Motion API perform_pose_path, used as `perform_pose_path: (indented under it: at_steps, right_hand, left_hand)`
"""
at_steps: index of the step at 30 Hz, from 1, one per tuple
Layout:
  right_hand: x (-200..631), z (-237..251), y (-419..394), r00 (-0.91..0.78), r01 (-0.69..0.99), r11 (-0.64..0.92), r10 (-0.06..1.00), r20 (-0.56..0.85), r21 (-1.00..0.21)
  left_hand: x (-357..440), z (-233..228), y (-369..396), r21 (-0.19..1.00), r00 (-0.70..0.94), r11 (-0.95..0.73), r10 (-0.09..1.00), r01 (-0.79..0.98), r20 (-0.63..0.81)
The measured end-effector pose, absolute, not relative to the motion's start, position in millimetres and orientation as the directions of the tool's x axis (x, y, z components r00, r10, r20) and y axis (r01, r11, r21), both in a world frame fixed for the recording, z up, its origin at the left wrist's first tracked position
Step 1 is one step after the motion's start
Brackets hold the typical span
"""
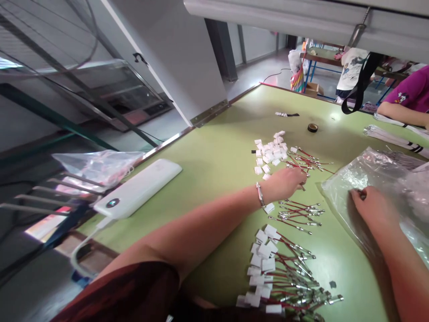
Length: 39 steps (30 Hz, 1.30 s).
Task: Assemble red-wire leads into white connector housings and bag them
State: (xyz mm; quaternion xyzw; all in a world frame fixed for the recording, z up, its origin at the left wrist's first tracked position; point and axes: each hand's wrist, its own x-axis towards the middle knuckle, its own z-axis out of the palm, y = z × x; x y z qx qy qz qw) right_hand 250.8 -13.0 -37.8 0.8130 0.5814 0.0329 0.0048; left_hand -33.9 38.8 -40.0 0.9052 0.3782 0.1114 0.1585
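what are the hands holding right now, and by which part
The left hand reaches into the red wires; its fingers' grip cannot be told. The right hand lies on the plastic bag.

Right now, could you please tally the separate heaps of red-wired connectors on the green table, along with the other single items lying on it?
Heaps of red-wired connectors: 3
White power bank: 1
Roll of dark tape: 1
Clear plastic bag under the right hand: 1
Total: 6

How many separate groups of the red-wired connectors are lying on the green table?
3: a far group beyond the left hand, a small middle group between both hands, and a near group by the bottom edge. More may be hidden off-frame.
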Motion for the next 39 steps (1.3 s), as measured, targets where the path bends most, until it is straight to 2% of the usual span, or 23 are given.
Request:
perform_pose_path:
  at_steps: [4,6,9,11,18,22,26,30,34,36,39]
  right_hand:
    - [242.2,-45.3,-17.5,0.198,0.967,-0.220,0.966,0.164,0.128]
    - [241.7,-44.4,-19.9,0.166,0.968,-0.196,0.970,0.179,0.159]
    - [242.7,-39.6,-21.7,0.180,0.962,-0.211,0.967,0.178,0.175]
    - [242.0,-35.4,-22.2,0.204,0.962,-0.235,0.958,0.204,0.142]
    - [221.9,-26.7,-30.1,0.108,0.992,-0.085,0.953,0.282,-0.093]
    - [213.6,-29.1,-36.0,0.046,0.989,0.004,0.943,0.329,-0.150]
    - [210.8,-32.6,-39.1,-0.014,0.972,0.095,0.936,0.352,-0.214]
    - [206.8,-35.5,-41.5,-0.065,0.966,0.146,0.937,0.344,-0.215]
    - [202.8,-35.0,-43.1,-0.119,0.956,0.203,0.928,0.353,-0.212]
    - [200.9,-33.1,-43.3,-0.117,0.939,0.213,0.937,0.330,-0.270]
    - [196.4,-31.3,-43.0,-0.107,0.870,0.244,0.942,0.319,-0.428]
  left_hand:
    - [-32.0,-39.9,37.2,0.365,0.700,-0.682,0.706,0.634,0.104]
    - [-35.9,-32.8,37.3,0.439,0.658,-0.634,0.744,0.637,0.120]
    - [-42.0,-20.9,39.2,0.587,0.494,-0.464,0.861,0.664,0.121]
    - [-42.5,-17.5,40.4,0.613,0.415,-0.391,0.903,0.687,0.111]
    - [-22.6,-36.5,39.4,0.379,0.478,-0.454,0.878,0.806,0.035]
    - [-24.7,-39.1,40.1,0.360,0.440,-0.413,0.898,0.837,0.007]
    - [-36.2,-28.7,39.8,0.360,0.450,-0.436,0.892,0.825,0.051]
    - [-39.4,-23.6,43.4,0.446,0.510,-0.484,0.857,0.753,0.070]
    - [-37.7,-24.4,46.8,0.620,0.589,-0.511,0.803,0.595,0.097]
    - [-37.2,-24.3,45.8,0.728,0.624,-0.473,0.777,0.495,0.081]
    - [-35.3,-25.0,42.6,0.827,0.637,-0.383,0.770,0.410,0.041]
